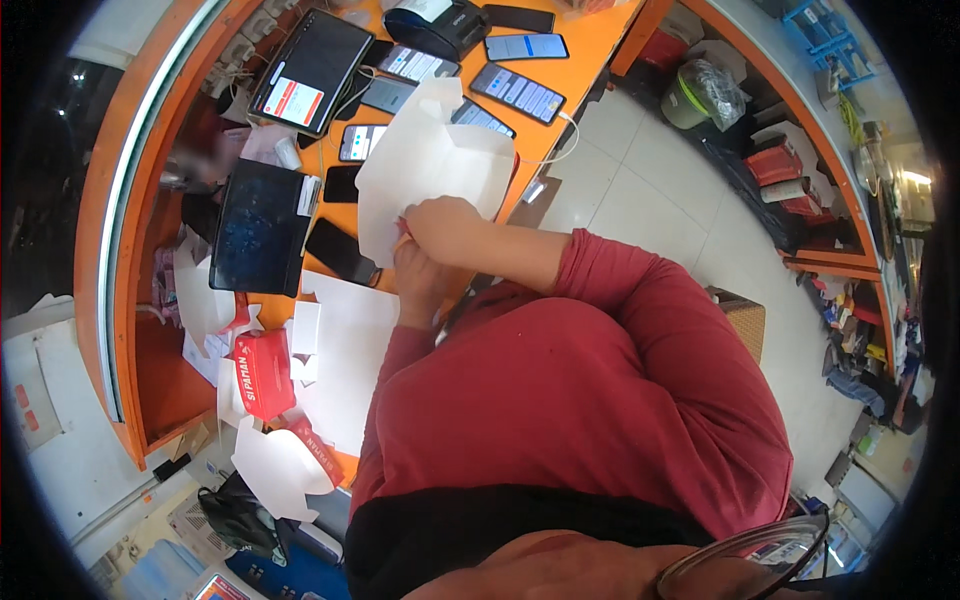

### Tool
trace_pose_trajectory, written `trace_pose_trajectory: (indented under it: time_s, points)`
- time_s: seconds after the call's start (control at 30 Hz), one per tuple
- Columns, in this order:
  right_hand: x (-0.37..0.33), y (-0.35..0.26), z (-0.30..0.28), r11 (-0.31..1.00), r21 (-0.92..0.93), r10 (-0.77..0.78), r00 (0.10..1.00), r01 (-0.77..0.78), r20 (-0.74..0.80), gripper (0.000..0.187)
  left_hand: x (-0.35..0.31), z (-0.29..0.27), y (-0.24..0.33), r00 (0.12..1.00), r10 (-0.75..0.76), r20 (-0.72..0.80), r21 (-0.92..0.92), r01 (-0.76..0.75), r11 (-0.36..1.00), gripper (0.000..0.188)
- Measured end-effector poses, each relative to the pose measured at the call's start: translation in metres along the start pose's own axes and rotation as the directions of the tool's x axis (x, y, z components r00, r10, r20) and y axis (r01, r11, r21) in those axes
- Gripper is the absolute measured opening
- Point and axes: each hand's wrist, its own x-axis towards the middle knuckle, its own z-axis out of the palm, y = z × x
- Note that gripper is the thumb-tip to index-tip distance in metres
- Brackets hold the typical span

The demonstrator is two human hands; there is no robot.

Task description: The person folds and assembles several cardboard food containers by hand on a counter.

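Over the orange table I have a partly folded cardboard food box [440, 165], white inside, with its flaps standing up. A little red shows at its edge by my fingers. My right hand [442, 228] is closed on the box's near corner. Just below it, my left hand [418, 278] is closed too and grips the same corner from underneath; its fingertips are partly hidden by the right hand. Flat white card sheets [350, 370] lie on the table beside my left forearm.
Several phones [518, 92] and a black printer [435, 28] crowd the table's far end. Two tablets [258, 225] stand along its left side. A folded red box [264, 374] and an opened white box piece [280, 470] lie nearer. A white cable crosses the right table edge.
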Motion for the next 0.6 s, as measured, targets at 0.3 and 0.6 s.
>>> trace_pose_trajectory:
  time_s: [0.3,0.6]
  points:
    - [0.001,-0.004,-0.033,0.998,0.006,-0.069,0.984,0.069,0.165,0.028,0.005,-0.023,0.006,0.991,-0.034,0.130,-0.032,0.038,0.999,0.021]
    - [-0.040,0.002,-0.108,0.968,0.160,-0.226,0.949,0.193,0.220,0.034,0.058,-0.089,0.064,0.917,-0.287,0.277,-0.278,0.362,0.890,0.009]
